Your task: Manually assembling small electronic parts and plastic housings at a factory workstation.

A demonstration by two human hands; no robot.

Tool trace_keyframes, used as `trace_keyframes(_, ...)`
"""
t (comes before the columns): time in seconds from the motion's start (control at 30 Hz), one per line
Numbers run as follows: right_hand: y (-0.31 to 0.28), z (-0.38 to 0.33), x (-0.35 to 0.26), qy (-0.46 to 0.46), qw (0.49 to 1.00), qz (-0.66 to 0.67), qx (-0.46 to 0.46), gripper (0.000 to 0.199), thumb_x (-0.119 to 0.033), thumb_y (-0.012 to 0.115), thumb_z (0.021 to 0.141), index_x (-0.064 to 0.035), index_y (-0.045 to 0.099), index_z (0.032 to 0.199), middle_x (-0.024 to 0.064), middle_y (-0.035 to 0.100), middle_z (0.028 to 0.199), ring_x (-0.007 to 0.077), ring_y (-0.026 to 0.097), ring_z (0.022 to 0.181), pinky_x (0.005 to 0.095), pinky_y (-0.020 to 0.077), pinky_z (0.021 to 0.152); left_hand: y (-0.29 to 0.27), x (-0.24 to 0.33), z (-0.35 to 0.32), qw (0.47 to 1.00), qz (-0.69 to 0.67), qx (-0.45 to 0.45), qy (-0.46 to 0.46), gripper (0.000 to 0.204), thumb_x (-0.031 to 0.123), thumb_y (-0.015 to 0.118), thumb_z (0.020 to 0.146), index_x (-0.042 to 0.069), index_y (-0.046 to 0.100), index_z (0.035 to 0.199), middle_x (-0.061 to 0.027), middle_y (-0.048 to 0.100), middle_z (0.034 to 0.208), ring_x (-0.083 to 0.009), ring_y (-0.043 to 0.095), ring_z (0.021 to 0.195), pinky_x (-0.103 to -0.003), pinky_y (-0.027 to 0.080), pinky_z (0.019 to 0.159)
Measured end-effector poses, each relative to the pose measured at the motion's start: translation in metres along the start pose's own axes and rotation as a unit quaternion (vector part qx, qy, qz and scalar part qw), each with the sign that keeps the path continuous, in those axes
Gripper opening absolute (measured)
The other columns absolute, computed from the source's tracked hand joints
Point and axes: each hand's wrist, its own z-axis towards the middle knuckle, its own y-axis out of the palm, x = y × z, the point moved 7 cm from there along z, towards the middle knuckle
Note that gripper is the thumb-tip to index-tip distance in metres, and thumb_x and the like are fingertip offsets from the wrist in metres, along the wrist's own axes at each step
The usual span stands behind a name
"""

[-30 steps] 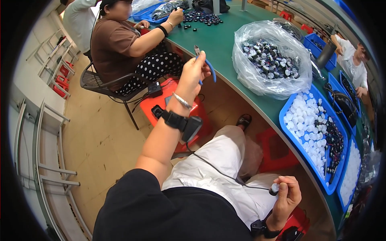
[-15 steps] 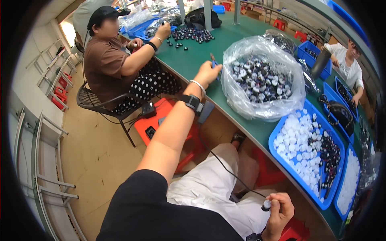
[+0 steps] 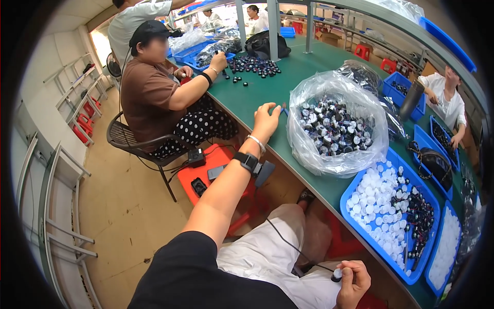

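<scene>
In the head view I see the right hand (image 3: 355, 284) pinching a small white-capped black part (image 3: 337, 275) over the white trousers (image 3: 252, 260). The left hand (image 3: 266, 122) is at the green table's (image 3: 309, 67) edge, fingers loosely bent; pliers (image 3: 285, 109) show at its fingertips, near the clear bag (image 3: 320, 158), but I cannot tell whether it grips them.

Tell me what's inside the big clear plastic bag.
The clear plastic bag holds a heap of small, round black-and-white parts; those lower down are covered from view.
</scene>
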Motion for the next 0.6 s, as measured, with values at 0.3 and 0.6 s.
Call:
trace_keyframes(0.3, -0.003, -0.008, -0.003, -0.022, 1.0, 0.003, -0.004, 0.012, 0.005, 0.054, 0.092, 0.0055, 0.063, 0.099, 0.0088, 0.063, 0.089, 0.0131, 0.059, 0.078, 0.0222, 0.0469, 0.071, -0.019, 0.034, -0.05, 0.985, -0.171, 0.003, -0.028, 0.024, 0.015, 0.062, 0.092, -0.001, 0.06, 0.109, -0.0031, 0.063, 0.099, -0.0104, 0.056, 0.089, -0.024, 0.046, 0.081)
trace_keyframes(0.6, -0.001, -0.011, -0.003, -0.016, 1.0, 0.017, -0.006, 0.012, 0.003, 0.053, 0.093, 0.0061, 0.062, 0.101, 0.0088, 0.063, 0.089, 0.0126, 0.059, 0.078, 0.0218, 0.0467, 0.071, -0.018, 0.075, -0.094, 0.96, -0.279, -0.021, -0.004, 0.019, 0.011, 0.059, 0.093, 0.0, 0.058, 0.108, -0.003, 0.062, 0.101, -0.0099, 0.055, 0.092, -0.024, 0.044, 0.084)
